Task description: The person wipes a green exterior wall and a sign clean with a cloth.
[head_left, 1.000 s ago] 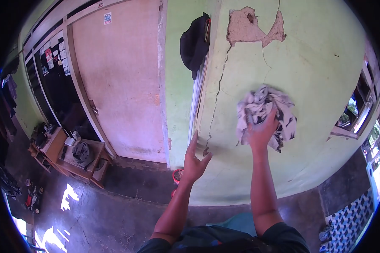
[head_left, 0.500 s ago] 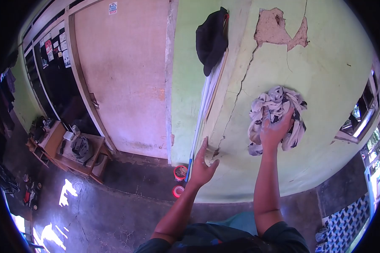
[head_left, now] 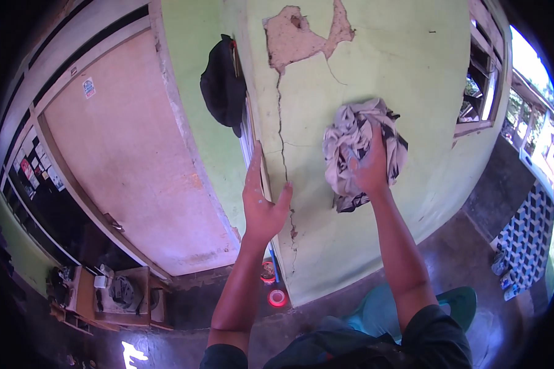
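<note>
A bunched, pale cloth with dark patches [head_left: 351,132] is in my right hand [head_left: 372,169], pressed up against the green wall [head_left: 425,111]. My fingers dig into its folds. My left hand [head_left: 266,206] is raised at the wall's corner, thumb and fingers spread, holding nothing. A long crack [head_left: 281,123] runs down the wall between the two hands, below a patch of broken plaster [head_left: 295,43].
A black cap [head_left: 223,86] hangs beyond the corner, left of my left hand. Red containers [head_left: 277,298] stand on the floor at the wall's foot. At left are a pink door [head_left: 129,154] and a wooden desk [head_left: 138,280]. A teal chair [head_left: 458,304] is beside me.
My view has turned to the right. My left hand has risen along the wall's corner. The cloth stays in my right hand at the wall, its folds shifted.
</note>
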### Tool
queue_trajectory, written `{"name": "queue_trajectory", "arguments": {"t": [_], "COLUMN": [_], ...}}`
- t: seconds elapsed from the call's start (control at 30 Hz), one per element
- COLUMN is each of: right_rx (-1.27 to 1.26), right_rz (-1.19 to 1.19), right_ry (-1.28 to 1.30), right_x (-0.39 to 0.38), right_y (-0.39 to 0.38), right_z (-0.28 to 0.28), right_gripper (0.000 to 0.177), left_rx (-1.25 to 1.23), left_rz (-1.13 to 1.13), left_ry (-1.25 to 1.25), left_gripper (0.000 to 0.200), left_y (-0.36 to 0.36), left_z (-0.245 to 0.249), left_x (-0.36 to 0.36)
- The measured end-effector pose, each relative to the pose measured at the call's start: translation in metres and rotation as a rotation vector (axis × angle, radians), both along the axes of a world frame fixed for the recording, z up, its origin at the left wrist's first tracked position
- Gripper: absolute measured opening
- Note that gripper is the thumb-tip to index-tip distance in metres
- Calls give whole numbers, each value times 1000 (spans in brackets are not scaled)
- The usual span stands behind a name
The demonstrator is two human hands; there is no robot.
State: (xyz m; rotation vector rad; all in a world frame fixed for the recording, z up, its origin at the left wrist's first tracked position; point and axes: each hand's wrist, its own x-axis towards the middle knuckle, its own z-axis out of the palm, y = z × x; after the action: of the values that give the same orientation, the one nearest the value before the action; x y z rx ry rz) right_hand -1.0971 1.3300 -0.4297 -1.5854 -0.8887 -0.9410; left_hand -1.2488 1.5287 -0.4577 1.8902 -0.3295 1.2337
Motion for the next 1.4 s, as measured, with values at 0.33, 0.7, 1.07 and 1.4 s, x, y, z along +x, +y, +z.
{"name": "queue_trajectory", "arguments": {"t": [0.33, 0.7, 1.07, 1.4], "right_rx": [-487, 309, -90, 165], "right_rz": [-235, -55, -292, -370], "right_ry": [-256, 6, -385, -68], "right_x": [-20, 79, 26, 55], "right_y": [-7, -54, -11, 4], "right_z": [46, 70, 104, 45], "right_gripper": [94, 93, 82, 92], "left_rx": [-66, 54, 7, 102], "left_rz": [-90, 348, 384, 386], "left_ry": [-148, -215, -201, -248], "left_gripper": [95, 97, 102, 98], "left_y": [-20, -27, -21, -12], "left_z": [67, 52, 45, 29], "left_x": [28, 47, 48, 51]}}
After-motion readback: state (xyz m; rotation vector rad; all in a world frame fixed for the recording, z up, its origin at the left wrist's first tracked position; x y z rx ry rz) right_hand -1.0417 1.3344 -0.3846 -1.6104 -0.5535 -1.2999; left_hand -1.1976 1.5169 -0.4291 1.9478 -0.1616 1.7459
